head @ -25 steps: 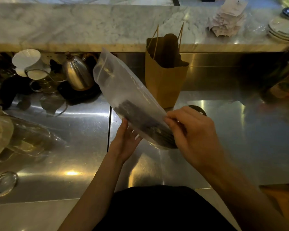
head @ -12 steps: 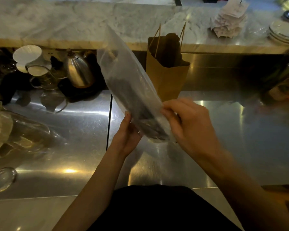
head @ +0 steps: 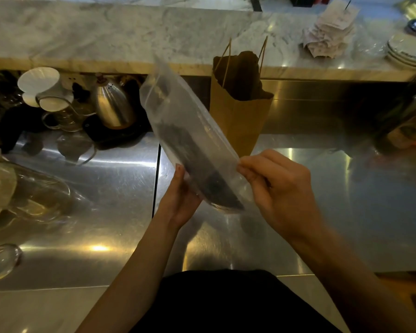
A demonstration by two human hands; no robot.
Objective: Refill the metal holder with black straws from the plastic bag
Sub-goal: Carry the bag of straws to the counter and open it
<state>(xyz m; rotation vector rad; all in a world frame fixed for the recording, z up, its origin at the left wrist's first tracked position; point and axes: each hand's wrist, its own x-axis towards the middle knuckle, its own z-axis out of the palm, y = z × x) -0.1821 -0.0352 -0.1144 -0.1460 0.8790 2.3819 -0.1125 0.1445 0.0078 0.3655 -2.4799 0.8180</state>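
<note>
steel worktop fills mid-frame; above it, left grip clasps the tilted plastic bag of black straws, right grip pinches its right edge.

Dim, warm light from above. Specular glare patches on the steel desk; deep shadow beneath the marble ledge. The plastic bag is motion-blurred; wide-angle curvature bends frame edges.
</note>
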